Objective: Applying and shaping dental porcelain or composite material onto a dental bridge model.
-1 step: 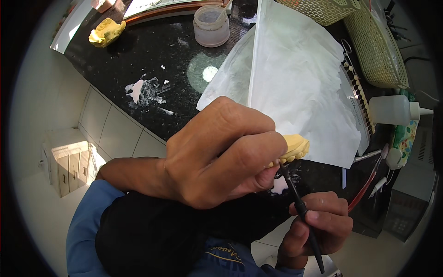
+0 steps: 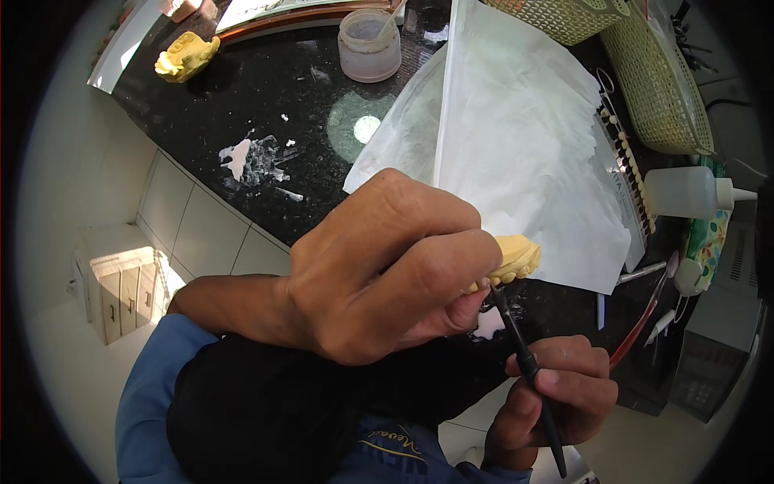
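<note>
My left hand (image 2: 395,274) is closed around a yellow dental cast (image 2: 516,256), and its fingers hide most of it. A row of moulded teeth shows along the lower edge of the cast. Between the fingers and thumb of my right hand (image 2: 564,395) is a slim black-handled tool (image 2: 528,367), slanting up to the left. Its narrow tip meets the teeth beside my left fingertips; the kind of tip is too small to tell. Beneath the cast, a pinkish-white powdery patch (image 2: 488,323) marks the black worktop (image 2: 282,81).
White paper sheets (image 2: 524,145) lie beyond my hands. A cloudy jar (image 2: 369,48) and a second yellow cast (image 2: 185,56) stand farther back. On the right are a tooth shade guide (image 2: 625,161), a squeeze bottle (image 2: 685,192), and a woven basket (image 2: 657,89). Dried residue (image 2: 250,159) spots the worktop.
</note>
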`<state>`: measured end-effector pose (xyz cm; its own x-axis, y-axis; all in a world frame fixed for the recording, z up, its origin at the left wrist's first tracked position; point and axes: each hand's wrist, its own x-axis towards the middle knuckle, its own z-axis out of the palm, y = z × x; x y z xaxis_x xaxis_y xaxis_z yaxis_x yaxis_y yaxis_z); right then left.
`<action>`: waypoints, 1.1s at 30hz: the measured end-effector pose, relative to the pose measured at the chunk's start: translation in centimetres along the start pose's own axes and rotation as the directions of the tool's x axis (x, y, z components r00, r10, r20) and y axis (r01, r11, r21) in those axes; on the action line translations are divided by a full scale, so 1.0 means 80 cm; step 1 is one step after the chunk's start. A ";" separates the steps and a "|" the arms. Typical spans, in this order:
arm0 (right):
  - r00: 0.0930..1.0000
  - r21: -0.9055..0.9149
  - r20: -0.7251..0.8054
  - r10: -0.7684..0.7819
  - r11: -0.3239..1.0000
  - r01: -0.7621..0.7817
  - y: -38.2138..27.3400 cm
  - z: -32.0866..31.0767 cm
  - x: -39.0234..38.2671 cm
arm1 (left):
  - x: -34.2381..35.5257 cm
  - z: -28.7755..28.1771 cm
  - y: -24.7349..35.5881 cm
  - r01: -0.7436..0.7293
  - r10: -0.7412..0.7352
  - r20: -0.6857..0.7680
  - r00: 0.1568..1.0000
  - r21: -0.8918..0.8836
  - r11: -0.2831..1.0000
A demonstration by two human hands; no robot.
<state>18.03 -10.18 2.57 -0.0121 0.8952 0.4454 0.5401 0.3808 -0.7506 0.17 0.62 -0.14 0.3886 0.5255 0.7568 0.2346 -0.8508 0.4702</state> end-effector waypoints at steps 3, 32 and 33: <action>0.999 -0.010 -0.006 -0.041 0.999 0.041 0.002 -0.002 0.000 | 0.000 0.000 0.000 -0.003 0.003 0.002 1.000 -0.007 1.000; 1.000 -0.014 0.011 -0.007 1.000 0.007 -0.001 -0.004 0.002 | -0.001 0.001 0.000 -0.026 0.026 -0.017 1.000 -0.003 1.000; 1.000 -0.016 0.010 -0.006 1.000 0.006 -0.002 -0.005 0.002 | 0.000 0.002 0.001 -0.022 0.021 -0.018 1.000 -0.011 1.000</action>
<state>18.29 -10.15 2.94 -0.0232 0.8952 0.4451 0.5537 0.3822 -0.7398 0.33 0.57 -0.17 0.3774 0.5072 0.7748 0.2163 -0.8618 0.4588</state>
